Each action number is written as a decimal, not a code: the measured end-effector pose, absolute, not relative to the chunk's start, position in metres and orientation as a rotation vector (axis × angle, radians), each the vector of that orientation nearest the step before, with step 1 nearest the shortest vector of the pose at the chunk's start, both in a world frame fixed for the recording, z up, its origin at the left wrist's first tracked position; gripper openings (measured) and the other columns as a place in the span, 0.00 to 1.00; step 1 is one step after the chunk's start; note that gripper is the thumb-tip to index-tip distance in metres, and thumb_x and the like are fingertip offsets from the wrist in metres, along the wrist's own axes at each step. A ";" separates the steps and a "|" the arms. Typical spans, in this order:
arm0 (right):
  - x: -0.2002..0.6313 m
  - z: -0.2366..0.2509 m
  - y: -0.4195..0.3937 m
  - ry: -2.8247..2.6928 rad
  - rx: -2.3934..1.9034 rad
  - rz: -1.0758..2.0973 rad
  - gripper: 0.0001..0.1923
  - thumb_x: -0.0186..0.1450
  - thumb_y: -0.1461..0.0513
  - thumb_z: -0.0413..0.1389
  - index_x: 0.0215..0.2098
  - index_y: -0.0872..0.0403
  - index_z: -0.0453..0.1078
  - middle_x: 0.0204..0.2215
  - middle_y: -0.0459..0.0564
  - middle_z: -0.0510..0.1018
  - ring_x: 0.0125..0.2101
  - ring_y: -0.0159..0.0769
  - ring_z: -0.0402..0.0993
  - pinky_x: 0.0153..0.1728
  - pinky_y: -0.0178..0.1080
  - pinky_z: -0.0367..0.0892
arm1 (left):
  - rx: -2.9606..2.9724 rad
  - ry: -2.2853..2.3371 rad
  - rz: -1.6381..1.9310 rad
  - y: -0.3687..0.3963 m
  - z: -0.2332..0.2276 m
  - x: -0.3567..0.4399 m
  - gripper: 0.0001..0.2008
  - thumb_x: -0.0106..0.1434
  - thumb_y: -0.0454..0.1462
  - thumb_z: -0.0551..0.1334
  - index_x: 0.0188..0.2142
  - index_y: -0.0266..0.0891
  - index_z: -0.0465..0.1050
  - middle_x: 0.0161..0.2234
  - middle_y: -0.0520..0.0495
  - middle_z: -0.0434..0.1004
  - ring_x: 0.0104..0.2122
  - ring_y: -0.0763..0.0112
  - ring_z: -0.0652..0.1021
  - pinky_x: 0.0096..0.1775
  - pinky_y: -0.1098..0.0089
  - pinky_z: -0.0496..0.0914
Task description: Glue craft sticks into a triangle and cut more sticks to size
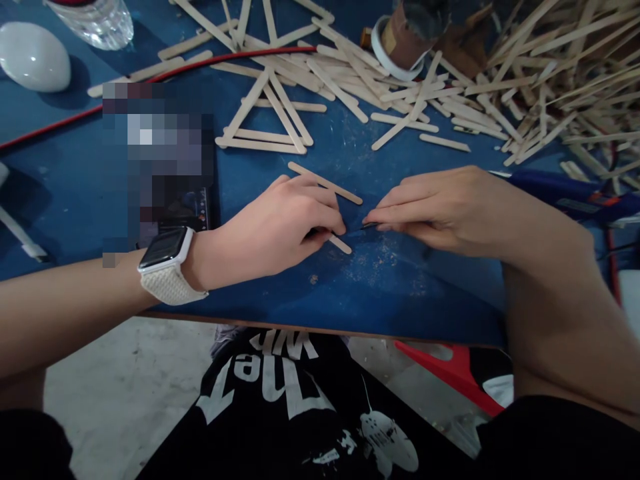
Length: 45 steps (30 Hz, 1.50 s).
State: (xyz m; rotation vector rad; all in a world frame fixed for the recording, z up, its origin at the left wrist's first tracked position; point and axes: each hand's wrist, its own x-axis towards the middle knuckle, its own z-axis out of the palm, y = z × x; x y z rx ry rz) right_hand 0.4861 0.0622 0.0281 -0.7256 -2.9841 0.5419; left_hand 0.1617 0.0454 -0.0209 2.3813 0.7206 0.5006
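Note:
My left hand (300,217), with a watch at the wrist, is closed over a craft stick (342,245), pressing it to the blue table; only the stick's right end shows. Just to the right, my right hand (445,207) pinches a small, thin dark piece (369,225) that looks like a blade, its tip close to the table. A gap separates it from the held stick. Behind the fingers of both hands lies another loose craft stick (340,191). Farther back are craft sticks laid in a triangle (265,143). Pale crumbs dot the table below the hands.
A large heap of craft sticks (545,100) covers the back right. A brown container (410,40) stands among them. The blue tool (555,193) lies beyond my right wrist. Left are a partly blurred dark screen (205,207), red cable (60,123), and white rounded object (35,57).

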 end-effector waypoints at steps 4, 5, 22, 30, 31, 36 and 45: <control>0.490 0.019 0.058 -2.951 -0.753 0.513 0.23 0.89 0.62 0.50 0.64 0.44 0.88 0.53 0.48 0.95 0.47 0.45 0.93 0.38 0.47 0.80 | 2.382 0.731 0.490 0.045 -0.020 0.162 0.15 0.80 0.31 0.65 0.51 0.44 0.93 0.53 0.44 0.94 0.61 0.48 0.88 0.58 0.52 0.81; 0.491 0.017 0.057 -2.945 -0.772 0.505 0.23 0.89 0.61 0.50 0.64 0.42 0.88 0.53 0.48 0.95 0.47 0.46 0.93 0.38 0.48 0.81 | 2.384 0.734 0.486 0.044 -0.020 0.162 0.15 0.81 0.31 0.65 0.51 0.45 0.93 0.53 0.44 0.94 0.60 0.48 0.88 0.58 0.52 0.81; 0.492 0.005 0.044 -2.904 -0.841 0.419 0.22 0.87 0.62 0.54 0.66 0.37 0.87 0.54 0.46 0.95 0.50 0.49 0.94 0.43 0.50 0.86 | 2.384 0.727 0.490 0.046 -0.019 0.163 0.15 0.79 0.30 0.64 0.48 0.44 0.92 0.51 0.45 0.94 0.58 0.50 0.90 0.57 0.54 0.83; 0.488 0.007 0.039 -2.955 -0.867 0.274 0.24 0.88 0.64 0.50 0.65 0.38 0.86 0.56 0.47 0.94 0.46 0.46 0.92 0.35 0.48 0.78 | 2.389 0.701 0.522 0.047 -0.018 0.163 0.15 0.79 0.29 0.64 0.47 0.44 0.92 0.51 0.45 0.95 0.61 0.49 0.90 0.61 0.53 0.84; 0.487 0.008 0.039 -2.956 -0.859 0.243 0.23 0.88 0.63 0.51 0.64 0.39 0.87 0.56 0.47 0.94 0.45 0.46 0.91 0.34 0.48 0.76 | 2.391 0.699 0.513 0.047 -0.018 0.162 0.15 0.79 0.29 0.64 0.48 0.44 0.92 0.51 0.45 0.95 0.62 0.48 0.90 0.61 0.52 0.84; 0.484 0.006 0.040 -2.937 -0.788 0.080 0.12 0.88 0.60 0.60 0.54 0.41 0.88 0.48 0.44 0.94 0.44 0.46 0.87 0.35 0.48 0.73 | 2.391 0.697 0.495 0.047 -0.016 0.162 0.16 0.80 0.30 0.64 0.49 0.45 0.93 0.52 0.45 0.94 0.63 0.48 0.89 0.64 0.50 0.83; 0.484 -0.017 0.048 -2.811 -0.542 0.049 0.09 0.86 0.64 0.62 0.51 0.46 0.85 0.43 0.44 0.90 0.41 0.39 0.84 0.43 0.44 0.80 | 2.407 0.701 0.506 0.047 -0.017 0.162 0.15 0.80 0.29 0.65 0.47 0.44 0.93 0.49 0.47 0.94 0.57 0.50 0.91 0.58 0.54 0.84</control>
